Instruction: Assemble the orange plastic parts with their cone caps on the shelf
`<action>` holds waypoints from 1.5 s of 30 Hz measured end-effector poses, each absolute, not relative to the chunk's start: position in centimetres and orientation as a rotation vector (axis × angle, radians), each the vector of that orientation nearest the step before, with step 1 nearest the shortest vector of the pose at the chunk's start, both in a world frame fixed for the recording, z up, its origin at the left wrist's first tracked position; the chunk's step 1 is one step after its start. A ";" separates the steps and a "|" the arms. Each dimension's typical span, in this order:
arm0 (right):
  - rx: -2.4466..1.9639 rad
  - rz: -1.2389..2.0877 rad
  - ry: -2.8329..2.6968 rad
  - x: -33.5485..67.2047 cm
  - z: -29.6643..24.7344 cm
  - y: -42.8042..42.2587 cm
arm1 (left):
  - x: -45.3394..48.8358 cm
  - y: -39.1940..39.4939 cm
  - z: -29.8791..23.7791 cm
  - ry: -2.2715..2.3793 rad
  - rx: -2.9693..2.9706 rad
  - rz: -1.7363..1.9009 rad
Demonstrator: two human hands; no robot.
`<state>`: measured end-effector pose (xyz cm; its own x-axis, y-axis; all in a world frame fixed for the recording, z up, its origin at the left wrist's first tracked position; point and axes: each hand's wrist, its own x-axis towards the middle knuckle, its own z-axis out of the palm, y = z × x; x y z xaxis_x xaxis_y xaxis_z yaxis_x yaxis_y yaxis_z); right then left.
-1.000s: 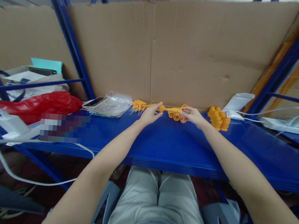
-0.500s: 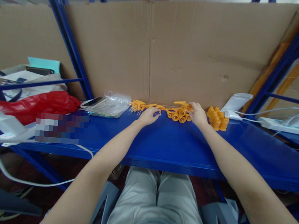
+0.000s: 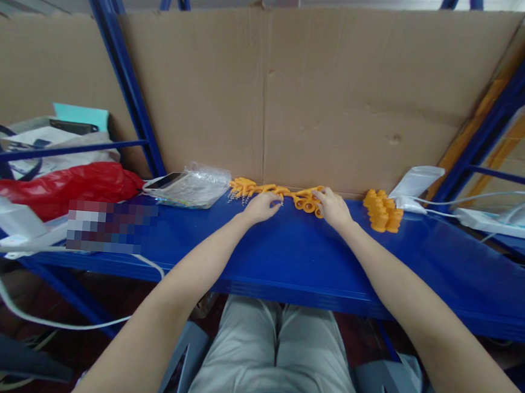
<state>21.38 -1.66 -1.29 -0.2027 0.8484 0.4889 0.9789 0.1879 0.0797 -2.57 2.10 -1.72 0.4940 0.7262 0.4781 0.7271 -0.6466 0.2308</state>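
A row of small orange plastic parts (image 3: 305, 199) lies along the back of the blue shelf (image 3: 285, 253), against the cardboard wall. My left hand (image 3: 261, 207) rests curled on the shelf, fingertips touching the orange pieces near the row's middle. My right hand (image 3: 332, 207) is closed on the orange parts at its fingertips. More orange pieces with small springs (image 3: 244, 188) lie to the left of my left hand. A separate stack of orange parts (image 3: 382, 210) stands to the right of my right hand.
A clear plastic bag over a phone (image 3: 190, 185) lies left of the parts. A red bag (image 3: 63, 184), white cables and boxes crowd the far left. A white pouch (image 3: 416, 181) and a power strip (image 3: 492, 219) sit on the right. Blue rack posts (image 3: 122, 70) frame the shelf.
My right hand lifted some orange parts, moved them right toward the stack, then came back left and lower onto the row. My left hand stayed nearly still.
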 end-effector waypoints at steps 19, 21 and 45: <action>-1.899 -0.136 -2.173 21.7 -2.6 -1.1 | -2.9 2.5 -1.9 -1.299 -2.758 -0.761; -1.885 -0.084 -2.205 22.1 -3.0 -0.7 | -2.9 2.5 -1.9 -1.293 -2.758 -0.730; -1.812 0.058 -2.303 23.5 -3.3 0.0 | 0.4 7.1 0.0 -1.671 -2.583 0.027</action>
<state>23.49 -0.02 -3.33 -0.2220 0.9649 0.1401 0.9566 0.2434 -0.1600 0.44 7.05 -0.01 0.4106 0.9116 0.0204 0.9104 -0.4087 -0.0639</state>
